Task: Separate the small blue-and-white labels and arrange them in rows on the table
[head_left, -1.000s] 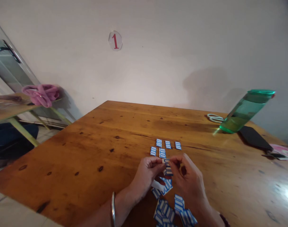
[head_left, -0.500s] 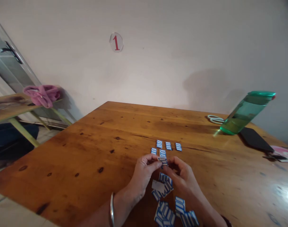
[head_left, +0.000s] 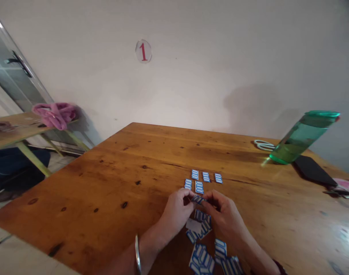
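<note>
Between my two hands is a small blue-and-white striped card (head_left: 197, 199), tilted just above the wooden table (head_left: 151, 152). My left hand (head_left: 177, 209) pinches its left end, and the fingers of my right hand (head_left: 225, 213) close on its right end. Just beyond them, several matching cards lie separately in two short rows, among them a card (head_left: 199, 187) directly ahead. Nearer to me, loose overlapping cards (head_left: 201, 259) are heaped between my forearms. One plain pale card (head_left: 193, 225) lies among the cards right below my hands.
At the right stand a green water bottle (head_left: 304, 137) and, beside it, a coiled white cable (head_left: 264, 145) and a flat black device (head_left: 314, 171). A pink cloth (head_left: 55, 115) rests on another table at the left. The wall (head_left: 191, 88) rises behind the table's far edge.
The held card has turned flatter, and my hands have drawn slightly towards me, showing more of the card ahead. The whole view has shifted a little.
</note>
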`<state>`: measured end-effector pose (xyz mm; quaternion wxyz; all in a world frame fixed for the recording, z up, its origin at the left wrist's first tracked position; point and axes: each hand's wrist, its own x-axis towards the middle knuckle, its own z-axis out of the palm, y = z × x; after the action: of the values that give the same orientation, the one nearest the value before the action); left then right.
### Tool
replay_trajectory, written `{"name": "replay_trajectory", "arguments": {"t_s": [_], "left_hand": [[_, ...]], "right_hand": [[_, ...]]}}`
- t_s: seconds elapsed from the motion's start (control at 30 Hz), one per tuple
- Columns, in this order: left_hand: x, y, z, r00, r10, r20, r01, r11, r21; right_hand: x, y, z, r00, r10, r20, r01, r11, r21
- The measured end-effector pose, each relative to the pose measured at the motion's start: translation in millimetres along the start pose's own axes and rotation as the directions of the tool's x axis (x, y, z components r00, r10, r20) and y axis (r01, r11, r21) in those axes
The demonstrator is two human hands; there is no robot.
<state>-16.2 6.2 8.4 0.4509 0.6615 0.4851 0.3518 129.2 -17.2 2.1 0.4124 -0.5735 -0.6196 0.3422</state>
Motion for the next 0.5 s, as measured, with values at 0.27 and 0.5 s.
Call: {"name": "replay_trajectory", "arguments": {"t_s": [0.27,0.5], "left_hand": [[-9,5,-9,0.997,0.07,0.017,-0.071,0.905,0.42],[-24,11,-3,0.981,-0.005,0.195,-0.104,0.835,0.54]], "right_hand": [[2,8,-2,0.985,-0.172,-0.011,0.157,0.922,-0.354],[6,21,-1,0.978,-0.194,0.078,0.208,0.867,-0.453]]}}
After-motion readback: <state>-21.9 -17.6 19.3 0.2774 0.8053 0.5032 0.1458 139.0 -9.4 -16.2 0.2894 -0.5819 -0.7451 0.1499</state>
